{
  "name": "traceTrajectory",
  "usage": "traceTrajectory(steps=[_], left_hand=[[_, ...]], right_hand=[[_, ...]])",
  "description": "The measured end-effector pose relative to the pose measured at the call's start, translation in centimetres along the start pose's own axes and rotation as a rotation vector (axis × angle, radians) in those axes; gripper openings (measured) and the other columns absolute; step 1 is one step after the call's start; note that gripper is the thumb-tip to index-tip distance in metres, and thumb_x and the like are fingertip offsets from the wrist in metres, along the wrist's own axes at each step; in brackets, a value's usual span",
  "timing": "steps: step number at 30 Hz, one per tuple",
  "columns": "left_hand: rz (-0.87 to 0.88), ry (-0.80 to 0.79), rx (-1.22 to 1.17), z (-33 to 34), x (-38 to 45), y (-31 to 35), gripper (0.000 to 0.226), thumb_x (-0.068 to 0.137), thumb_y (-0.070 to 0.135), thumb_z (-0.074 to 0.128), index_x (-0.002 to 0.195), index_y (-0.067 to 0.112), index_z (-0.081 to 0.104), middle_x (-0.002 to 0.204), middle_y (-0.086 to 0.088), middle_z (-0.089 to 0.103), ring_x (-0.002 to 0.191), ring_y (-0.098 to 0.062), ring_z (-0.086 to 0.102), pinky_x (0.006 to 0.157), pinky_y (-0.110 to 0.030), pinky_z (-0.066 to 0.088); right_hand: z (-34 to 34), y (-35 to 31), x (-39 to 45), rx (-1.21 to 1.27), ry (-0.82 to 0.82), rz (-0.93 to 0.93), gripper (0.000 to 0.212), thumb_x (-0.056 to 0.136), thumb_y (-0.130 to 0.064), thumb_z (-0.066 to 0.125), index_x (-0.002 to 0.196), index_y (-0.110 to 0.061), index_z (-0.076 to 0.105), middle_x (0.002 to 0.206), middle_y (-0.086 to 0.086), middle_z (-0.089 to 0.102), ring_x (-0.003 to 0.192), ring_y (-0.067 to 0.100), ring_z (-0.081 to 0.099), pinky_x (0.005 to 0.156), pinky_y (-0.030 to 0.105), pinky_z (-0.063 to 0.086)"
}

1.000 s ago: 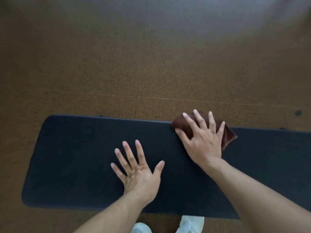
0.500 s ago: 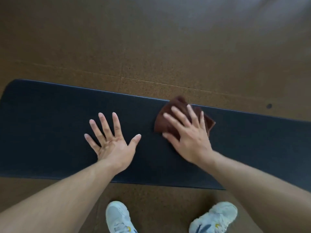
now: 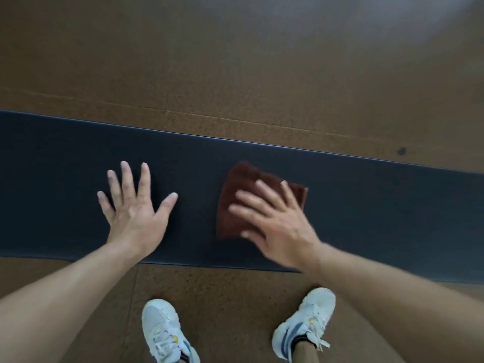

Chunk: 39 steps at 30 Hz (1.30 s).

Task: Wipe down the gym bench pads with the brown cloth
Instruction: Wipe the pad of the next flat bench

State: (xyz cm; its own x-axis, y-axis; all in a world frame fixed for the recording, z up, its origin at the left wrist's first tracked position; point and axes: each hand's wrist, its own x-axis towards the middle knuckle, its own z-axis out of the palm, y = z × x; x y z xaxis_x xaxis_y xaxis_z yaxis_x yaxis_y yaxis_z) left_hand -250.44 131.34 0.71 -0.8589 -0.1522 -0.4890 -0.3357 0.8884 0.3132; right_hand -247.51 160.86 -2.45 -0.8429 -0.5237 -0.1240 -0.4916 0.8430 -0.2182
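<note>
Right hand [image 3: 277, 226] with fingers [image 3: 264, 191] straight and spread, pressing flat on the brown cloth [image 3: 235, 205], nothing gripped; outline a little blurred. Cloth folded, lying on the dark bench pad [image 3: 366, 205], about midway between its far and near edges. Left hand [image 3: 135, 209] open too, fingers fanned, palm flat on the pad, well apart from the cloth. White shoes [image 3: 163, 331] below on the brown floor [image 3: 235, 61].
</note>
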Motion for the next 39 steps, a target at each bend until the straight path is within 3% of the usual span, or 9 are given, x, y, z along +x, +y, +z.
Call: traceTrajectory(steps=[4,6,8,11,15,23,26,32,39], left_hand=[[0.225,-0.035,-0.011,2.4,-2.6,4.8,0.078,0.101,0.059,0.034,0.161,0.036,-0.011,0.165,0.010,-0.033,0.145,-0.008,-0.041,0.120,-0.041,-0.026],[0.267,-0.039,-0.040,3.2,-3.1,7.1,0.073,0.103,0.053,0.034,0.161,0.036,-0.007,0.166,0.010,-0.030,0.147,-0.006,-0.038,0.121,-0.040,-0.024],[0.294,-0.034,-0.079,3.8,-3.4,9.2,0.067,0.105,0.047,0.033,0.161,0.035,-0.002,0.167,0.010,-0.024,0.148,-0.005,-0.034,0.122,-0.040,-0.022],[0.259,-0.067,-0.176,4.2,-3.2,11.6,0.059,0.108,0.041,0.028,0.162,0.034,0.007,0.169,0.012,-0.017,0.150,-0.002,-0.028,0.124,-0.039,-0.019],[0.304,-0.128,-0.060,5.4,-2.8,14.3,0.059,0.107,0.045,0.027,0.162,0.033,0.008,0.169,0.010,-0.017,0.151,-0.004,-0.028,0.124,-0.038,-0.019],[0.289,-0.209,0.012,9.8,-2.8,22.9,0.070,0.106,0.049,0.035,0.162,0.033,-0.004,0.167,0.009,-0.026,0.149,-0.011,-0.034,0.123,-0.046,-0.020],[0.246,-0.211,-0.054,12.0,-2.8,27.3,0.069,0.106,0.053,0.028,0.162,0.033,-0.007,0.167,0.009,-0.028,0.149,-0.013,-0.035,0.121,-0.047,-0.023],[0.096,-0.181,0.190,15.9,-2.7,30.3,0.086,0.098,0.070,0.020,0.151,0.033,-0.036,0.154,-0.001,-0.051,0.141,-0.028,-0.048,0.116,-0.057,-0.027],[0.065,-0.170,0.273,16.2,-2.9,30.6,0.086,0.095,0.072,0.015,0.146,0.033,-0.042,0.153,-0.001,-0.053,0.141,-0.028,-0.048,0.116,-0.057,-0.027]], right_hand=[[-2.8,8.2,3.3,0.190,0.105,0.764,0.056,0.104,-0.059,0.040,0.158,-0.044,0.033,0.172,-0.015,0.019,0.162,0.023,0.000,0.126,0.066,-0.001],[-2.4,6.8,4.3,0.238,0.193,0.918,0.054,0.104,-0.053,0.042,0.156,-0.043,0.038,0.171,-0.014,0.024,0.162,0.025,0.002,0.127,0.062,0.002],[-0.9,2.4,2.5,0.224,0.318,0.840,0.053,0.100,-0.046,0.050,0.152,-0.041,0.047,0.168,-0.011,0.035,0.160,0.028,0.015,0.125,0.061,0.015],[0.9,-3.9,-4.9,0.150,0.139,0.265,0.057,0.096,-0.040,0.058,0.152,-0.038,0.049,0.167,-0.009,0.037,0.160,0.030,0.018,0.125,0.061,0.019],[0.6,1.6,-8.8,0.094,-0.029,-0.134,0.062,0.097,-0.038,0.054,0.157,-0.039,0.040,0.170,-0.011,0.030,0.162,0.027,0.011,0.129,0.057,0.013],[-3.3,18.4,-7.8,0.301,0.256,0.977,0.064,0.097,-0.036,0.052,0.159,-0.041,0.035,0.172,-0.014,0.021,0.162,0.022,0.003,0.130,0.055,0.005],[-1.7,14.1,-12.2,0.208,0.321,0.825,0.070,0.085,-0.030,0.060,0.154,-0.034,0.049,0.167,-0.008,0.037,0.159,0.028,0.022,0.125,0.056,0.023],[-1.0,15.4,-22.9,0.026,-0.008,0.053,0.081,0.079,-0.039,0.066,0.157,-0.038,0.042,0.168,-0.011,0.034,0.160,0.030,0.021,0.124,0.062,0.023],[-4.2,27.2,-13.4,0.249,0.204,0.859,0.070,0.091,-0.038,0.049,0.159,-0.039,0.035,0.172,-0.012,0.021,0.162,0.025,0.001,0.129,0.058,-0.001]])
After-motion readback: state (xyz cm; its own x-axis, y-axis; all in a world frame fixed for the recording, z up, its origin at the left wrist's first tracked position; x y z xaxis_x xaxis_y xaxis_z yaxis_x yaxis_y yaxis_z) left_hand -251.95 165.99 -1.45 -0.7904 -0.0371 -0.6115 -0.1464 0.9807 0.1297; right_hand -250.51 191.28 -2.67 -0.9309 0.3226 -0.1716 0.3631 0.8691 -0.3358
